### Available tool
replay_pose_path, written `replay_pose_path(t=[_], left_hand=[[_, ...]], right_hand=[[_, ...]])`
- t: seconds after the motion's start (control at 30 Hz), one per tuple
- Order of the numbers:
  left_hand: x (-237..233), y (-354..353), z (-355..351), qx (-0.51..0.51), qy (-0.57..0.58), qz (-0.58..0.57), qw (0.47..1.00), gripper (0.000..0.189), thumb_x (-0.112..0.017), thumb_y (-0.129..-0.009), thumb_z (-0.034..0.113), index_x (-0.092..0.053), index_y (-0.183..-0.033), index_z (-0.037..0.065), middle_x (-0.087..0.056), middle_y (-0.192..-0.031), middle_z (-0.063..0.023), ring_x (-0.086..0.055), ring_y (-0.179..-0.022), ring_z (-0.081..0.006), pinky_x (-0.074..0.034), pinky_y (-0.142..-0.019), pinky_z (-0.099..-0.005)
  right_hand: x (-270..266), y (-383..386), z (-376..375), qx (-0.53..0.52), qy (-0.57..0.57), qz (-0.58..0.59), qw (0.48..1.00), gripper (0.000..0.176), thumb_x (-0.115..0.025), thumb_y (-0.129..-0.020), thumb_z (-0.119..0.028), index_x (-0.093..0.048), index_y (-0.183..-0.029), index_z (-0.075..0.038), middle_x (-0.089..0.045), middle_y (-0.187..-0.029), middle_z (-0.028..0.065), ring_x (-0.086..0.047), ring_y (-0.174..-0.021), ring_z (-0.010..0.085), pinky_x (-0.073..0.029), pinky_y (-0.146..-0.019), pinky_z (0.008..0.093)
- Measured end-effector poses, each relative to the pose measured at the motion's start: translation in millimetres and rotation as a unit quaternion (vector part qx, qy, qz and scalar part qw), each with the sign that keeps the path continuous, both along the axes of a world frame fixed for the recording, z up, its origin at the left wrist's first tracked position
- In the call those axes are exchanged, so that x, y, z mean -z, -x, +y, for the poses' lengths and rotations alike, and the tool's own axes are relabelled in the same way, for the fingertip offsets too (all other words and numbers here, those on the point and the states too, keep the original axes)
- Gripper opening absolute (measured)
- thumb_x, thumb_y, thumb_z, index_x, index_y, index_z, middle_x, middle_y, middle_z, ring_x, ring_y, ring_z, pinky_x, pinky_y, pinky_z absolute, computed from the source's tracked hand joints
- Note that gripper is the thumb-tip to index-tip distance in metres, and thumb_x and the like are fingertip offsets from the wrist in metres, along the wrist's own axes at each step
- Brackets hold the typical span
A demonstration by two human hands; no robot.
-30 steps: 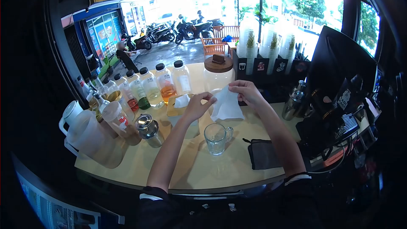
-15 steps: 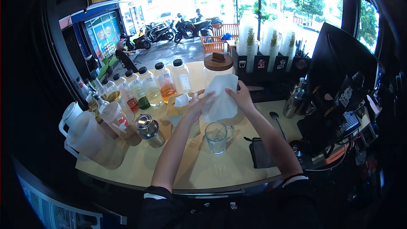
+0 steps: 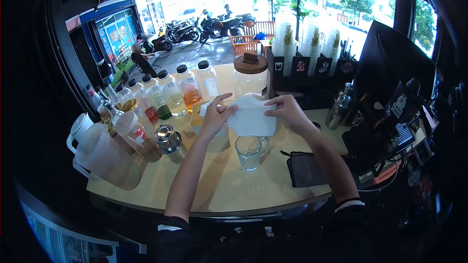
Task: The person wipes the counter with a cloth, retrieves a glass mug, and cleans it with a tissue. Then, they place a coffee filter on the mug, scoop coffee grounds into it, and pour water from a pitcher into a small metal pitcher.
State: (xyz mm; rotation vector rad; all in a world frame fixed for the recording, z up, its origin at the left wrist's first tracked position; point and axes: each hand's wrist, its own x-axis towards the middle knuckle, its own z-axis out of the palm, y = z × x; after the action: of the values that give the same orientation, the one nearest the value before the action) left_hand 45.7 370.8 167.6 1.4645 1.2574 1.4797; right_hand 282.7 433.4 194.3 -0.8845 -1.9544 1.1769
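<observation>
At least five black-capped bottles [image 3: 189, 90] run along the far edge of the tabletop [image 3: 219, 195] toward its left corner, followed by one wooden-lidded jar [image 3: 250, 79]. Two pitchers [image 3: 114, 160] stand by the left edge. Between left and right edges are one tissue box [image 3: 196, 120], one white paper sheet [image 3: 251, 119], one glass mug [image 3: 249, 155] and one dark cloth [image 3: 306, 170]. Beyond the far edge rise three cup stacks [image 3: 285, 44].

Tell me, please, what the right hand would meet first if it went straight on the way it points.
Beyond the white sheet it holds, the right hand would probably meet the left hand, though depth is unclear from this view.
</observation>
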Motion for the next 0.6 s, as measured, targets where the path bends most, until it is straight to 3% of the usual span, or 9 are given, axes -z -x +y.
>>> replay_pose_path(t=[0.03,0.1,0.17,0.23,0.27,0.33,0.4,0.5,0.6], left_hand=[[0,4,-1,-0.009,0.019,0.046,0.999,0.050,-0.060,-0.086,0.015,-0.037,-0.129,0.003,-0.062,-0.073,-0.0043,-0.058,-0.064,-0.0073,-0.044,-0.056,-0.0194],[-1,4,-9,-0.034,0.021,0.022,0.999,0.049,-0.061,-0.085,0.015,-0.039,-0.127,0.004,-0.063,-0.076,-0.0042,-0.058,-0.065,-0.0076,-0.046,-0.059,-0.0191],[4,9,-16,-0.061,0.022,-0.002,0.998,0.048,-0.063,-0.084,0.014,-0.041,-0.126,0.005,-0.063,-0.079,-0.0042,-0.058,-0.067,-0.0078,-0.047,-0.061,-0.0188],[25,19,-25,-0.055,-0.029,-0.047,0.997,0.056,-0.068,-0.080,0.020,-0.038,-0.125,0.004,-0.062,-0.092,-0.0092,-0.059,-0.077,-0.0109,-0.049,-0.069,-0.0209],[38,17,-33,-0.059,-0.026,-0.048,0.997,0.056,-0.068,-0.080,0.020,-0.038,-0.125,0.004,-0.062,-0.092,-0.0092,-0.059,-0.077,-0.0109,-0.049,-0.069,-0.0209],[60,1,-54,-0.018,-0.105,-0.066,0.992,0.071,-0.075,-0.072,0.024,-0.035,-0.127,0.005,-0.054,-0.114,-0.0138,-0.056,-0.097,-0.0158,-0.047,-0.080,-0.0259],[76,-16,-74,-0.002,-0.100,0.074,0.992,0.085,-0.081,-0.062,0.025,-0.032,-0.129,0.007,-0.043,-0.128,-0.0152,-0.050,-0.110,-0.0216,-0.045,-0.088,-0.0333],[103,-45,-75,0.013,-0.087,0.160,0.983,0.089,-0.083,-0.057,0.024,-0.033,-0.129,0.008,-0.050,-0.121,-0.0137,-0.053,-0.107,-0.0243,-0.044,-0.089,-0.0361],[110,-67,-73,-0.033,-0.017,0.132,0.991,0.076,-0.080,-0.060,0.022,-0.039,-0.121,0.006,-0.056,-0.112,-0.0130,-0.057,-0.101,-0.0251,-0.047,-0.082,-0.0367]], right_hand=[[-4,-2,-2,0.039,-0.027,-0.086,0.995,0.021,-0.069,-0.074,-0.008,-0.065,-0.090,0.005,-0.063,-0.083,0.0117,-0.056,-0.069,0.0087,-0.043,-0.064,0.0216],[7,-8,8,0.062,-0.066,-0.067,0.994,0.025,-0.073,-0.068,-0.013,-0.066,-0.085,0.004,-0.061,-0.075,0.0084,-0.059,-0.070,0.0166,-0.046,-0.068,0.0287],[-1,-21,5,0.086,-0.333,-0.092,0.935,0.018,-0.069,-0.068,-0.012,-0.063,-0.078,0.002,-0.058,-0.079,0.0104,-0.058,-0.079,0.0238,-0.045,-0.074,0.0347],[-24,-36,-6,0.157,-0.373,-0.190,0.895,0.012,-0.063,-0.070,-0.011,-0.058,-0.072,0.000,-0.056,-0.085,0.0125,-0.054,-0.091,0.0297,-0.042,-0.081,0.0373],[-31,-43,-10,0.183,-0.443,-0.255,0.840,0.012,-0.058,-0.071,-0.012,-0.056,-0.073,-0.001,-0.059,-0.080,0.0153,-0.058,-0.083,0.0315,-0.045,-0.075,0.0387],[-54,-40,-37,0.182,-0.386,-0.262,0.866,0.013,-0.058,-0.072,-0.013,-0.054,-0.073,-0.001,-0.060,-0.077,0.0163,-0.060,-0.079,0.0324,-0.047,-0.071,0.0402],[-45,-31,-51,0.164,-0.332,-0.209,0.905,0.014,-0.058,-0.073,-0.014,-0.055,-0.074,0.000,-0.062,-0.068,0.0185,-0.062,-0.067,0.0346,-0.050,-0.061,0.0428],[-34,-7,-77,0.021,-0.232,-0.186,0.955,0.019,-0.060,-0.074,-0.018,-0.060,-0.079,0.000,-0.062,-0.070,0.0196,-0.062,-0.068,0.0345,-0.050,-0.064,0.0408],[1,20,-99,-0.097,-0.254,-0.225,0.936,0.025,-0.059,-0.080,-0.023,-0.057,-0.082,0.003,-0.060,-0.066,0.0200,-0.061,-0.065,0.0354,-0.048,-0.059,0.0411]])
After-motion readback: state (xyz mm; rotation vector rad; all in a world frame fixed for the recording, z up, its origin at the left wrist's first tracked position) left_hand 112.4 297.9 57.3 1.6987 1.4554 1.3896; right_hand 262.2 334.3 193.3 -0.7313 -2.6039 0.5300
